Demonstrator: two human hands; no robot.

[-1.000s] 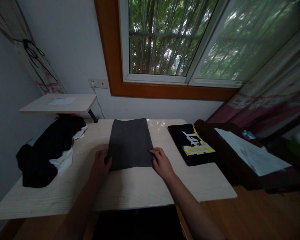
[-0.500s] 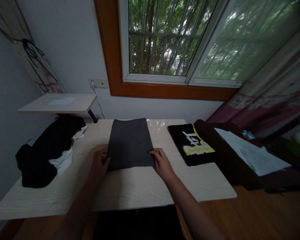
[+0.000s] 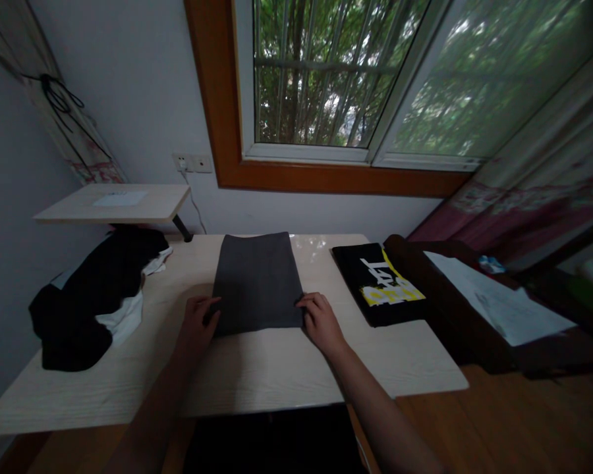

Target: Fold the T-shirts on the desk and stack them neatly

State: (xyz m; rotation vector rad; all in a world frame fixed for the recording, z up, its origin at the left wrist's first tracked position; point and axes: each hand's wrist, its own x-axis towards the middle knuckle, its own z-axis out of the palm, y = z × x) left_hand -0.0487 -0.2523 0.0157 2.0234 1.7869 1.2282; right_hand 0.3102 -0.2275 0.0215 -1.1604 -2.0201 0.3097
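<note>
A dark grey folded garment (image 3: 257,283) lies flat on the pale wooden table (image 3: 277,368) in front of me, shaped into a neat near-rectangle. At its lower left edge is my left hand (image 3: 198,322), thumb and forefinger closed on the cloth's border. My right hand (image 3: 321,322) pinches the opposite edge, low on the right side, with its fingers bent. Further right rests a folded black garment (image 3: 348,280) with a white and yellow print. A loose heap of black clothes (image 3: 93,296), with white cloth showing along it, lies on the left.
A small raised shelf (image 3: 158,204) with a paper on it stands over the table's back left. Beyond the right side are a dark brown piece of furniture (image 3: 445,309) and a white sheet (image 3: 494,299). A window (image 3: 326,155) and wall sockets (image 3: 192,162) are behind.
My left forefinger has slid slightly further over the grey garment's left edge. The right hand stays nearly still at the right edge, and the garment keeps its shape.
</note>
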